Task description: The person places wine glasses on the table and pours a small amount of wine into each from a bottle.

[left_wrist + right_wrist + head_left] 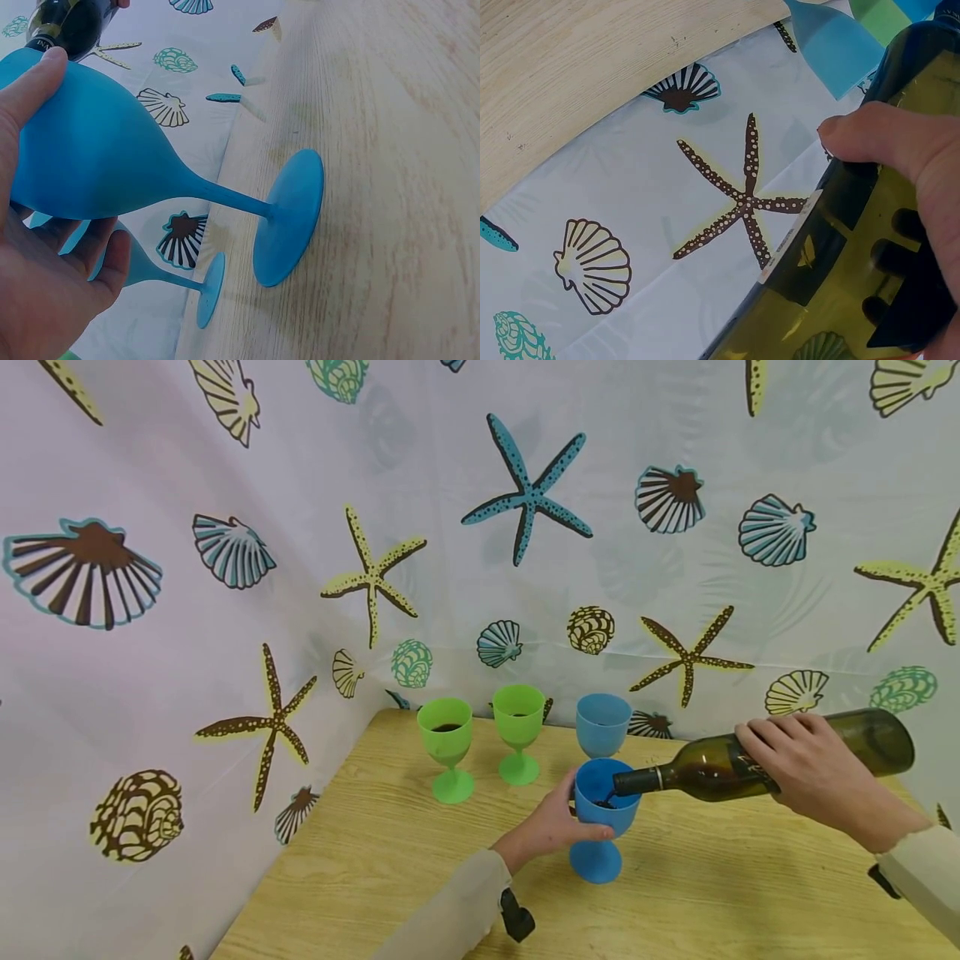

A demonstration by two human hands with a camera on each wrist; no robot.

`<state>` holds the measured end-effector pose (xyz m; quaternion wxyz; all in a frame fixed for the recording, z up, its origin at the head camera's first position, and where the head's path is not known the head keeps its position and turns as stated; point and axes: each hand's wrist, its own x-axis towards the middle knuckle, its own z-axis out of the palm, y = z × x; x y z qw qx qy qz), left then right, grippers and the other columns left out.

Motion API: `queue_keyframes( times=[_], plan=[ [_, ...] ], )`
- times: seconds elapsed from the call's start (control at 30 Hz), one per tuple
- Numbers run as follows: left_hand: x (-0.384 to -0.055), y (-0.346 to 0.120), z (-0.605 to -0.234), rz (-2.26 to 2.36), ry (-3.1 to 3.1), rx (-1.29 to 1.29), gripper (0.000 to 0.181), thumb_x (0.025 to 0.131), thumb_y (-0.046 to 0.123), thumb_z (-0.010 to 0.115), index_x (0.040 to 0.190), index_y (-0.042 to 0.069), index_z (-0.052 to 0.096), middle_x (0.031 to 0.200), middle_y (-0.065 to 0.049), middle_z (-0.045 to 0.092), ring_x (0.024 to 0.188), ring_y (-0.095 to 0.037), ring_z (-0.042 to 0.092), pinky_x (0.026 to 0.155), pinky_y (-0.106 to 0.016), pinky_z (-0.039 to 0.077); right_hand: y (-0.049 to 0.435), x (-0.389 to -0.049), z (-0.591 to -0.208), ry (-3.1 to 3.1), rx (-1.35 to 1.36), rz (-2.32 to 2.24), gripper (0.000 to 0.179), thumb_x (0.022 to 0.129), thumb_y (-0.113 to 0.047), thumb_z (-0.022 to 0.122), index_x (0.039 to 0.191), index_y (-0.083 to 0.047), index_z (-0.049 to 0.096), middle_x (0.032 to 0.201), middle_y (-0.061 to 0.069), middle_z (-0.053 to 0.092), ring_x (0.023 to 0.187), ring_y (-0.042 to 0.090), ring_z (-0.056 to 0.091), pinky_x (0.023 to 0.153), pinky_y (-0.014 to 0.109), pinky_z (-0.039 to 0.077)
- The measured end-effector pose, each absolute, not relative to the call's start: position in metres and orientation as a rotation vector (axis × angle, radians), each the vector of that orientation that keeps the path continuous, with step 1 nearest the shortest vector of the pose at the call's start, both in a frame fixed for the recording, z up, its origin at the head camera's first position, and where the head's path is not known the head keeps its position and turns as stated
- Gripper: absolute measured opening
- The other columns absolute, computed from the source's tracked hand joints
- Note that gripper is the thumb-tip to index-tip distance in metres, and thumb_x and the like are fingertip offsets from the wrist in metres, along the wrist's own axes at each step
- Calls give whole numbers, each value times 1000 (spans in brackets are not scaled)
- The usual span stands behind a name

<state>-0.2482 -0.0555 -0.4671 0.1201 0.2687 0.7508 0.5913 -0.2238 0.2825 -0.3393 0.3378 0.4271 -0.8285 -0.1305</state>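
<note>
My left hand [549, 823] grips a blue plastic goblet [609, 818] by its bowl, thumb across the near side and fingers round the far side. Dark liquid shows inside that bowl. In the left wrist view the goblet's round foot [289, 217] is at the tabletop. My right hand [813, 770] holds a green glass wine bottle [705, 770] round its body, tipped nearly level, and its mouth lies over the goblet's rim. A thin dark stream runs from the mouth into the bowl. The right wrist view shows my thumb [877, 135] along the bottle's side.
Behind the held goblet stands a second blue goblet [602, 727]. Two green goblets [448, 745] [519, 722] stand to its left, dark liquid inside both. The wooden table [360, 860] meets a white curtain [450, 577] printed with shells and starfish at the back and left.
</note>
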Motion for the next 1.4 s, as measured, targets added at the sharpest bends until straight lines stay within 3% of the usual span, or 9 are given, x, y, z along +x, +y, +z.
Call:
queue_keyframes(
  times=[0.43, 0.77, 0.83, 0.9, 1.0, 1.4],
  plan=[
    [-249, -56, -468, 1734, 2188, 784, 83, 82, 27, 76, 147, 21, 25, 139, 0, 43, 124, -21, 44, 96, -40, 42, 281, -225, -338, -2163, 1120, -341, 84, 43, -9, 90, 117, 5, 53, 103, 22, 57, 87, 39, 55, 72, 55, 43],
    [-249, -56, -467, 1730, 2194, 778, 82, 82, 27, 75, 147, 20, 25, 139, 0, 43, 124, -21, 44, 96, -40, 42, 280, -226, -338, -2158, 1130, -327, 71, 51, -2, 80, 117, 5, 53, 103, 22, 57, 88, 41, 55, 72, 55, 42],
    [-248, -55, -467, 1726, 2199, 770, 82, 83, 27, 75, 147, 20, 25, 139, 0, 43, 124, -22, 44, 96, -40, 42, 280, -227, -339, -2148, 1138, -315, 49, 73, -8, 69, 117, 5, 53, 103, 22, 57, 88, 41, 55, 72, 56, 42],
    [-248, -55, -467, 1723, 2202, 764, 82, 83, 27, 75, 147, 20, 25, 139, 0, 44, 124, -22, 44, 97, -41, 42, 279, -228, -339, -2126, 1144, -301, 35, 89, -16, 48, 116, 5, 53, 103, 22, 57, 87, 41, 55, 72, 56, 42],
    [-248, -55, -468, 1723, 2201, 765, 82, 83, 27, 75, 147, 20, 25, 139, 0, 44, 124, -22, 44, 97, -41, 42, 279, -229, -340, -2093, 1147, -287, 56, 97, -25, 11, 115, 6, 54, 102, 22, 58, 86, 41, 56, 72, 56, 42],
    [-249, -55, -468, 1725, 2196, 767, 82, 83, 27, 75, 147, 21, 25, 139, 0, 44, 124, -21, 44, 96, -41, 42, 275, -228, -336, -2057, 1138, -320, 56, 104, -26, 10, 114, 6, 54, 100, 23, 58, 86, 41, 55, 73, 54, 40]
  ],
)
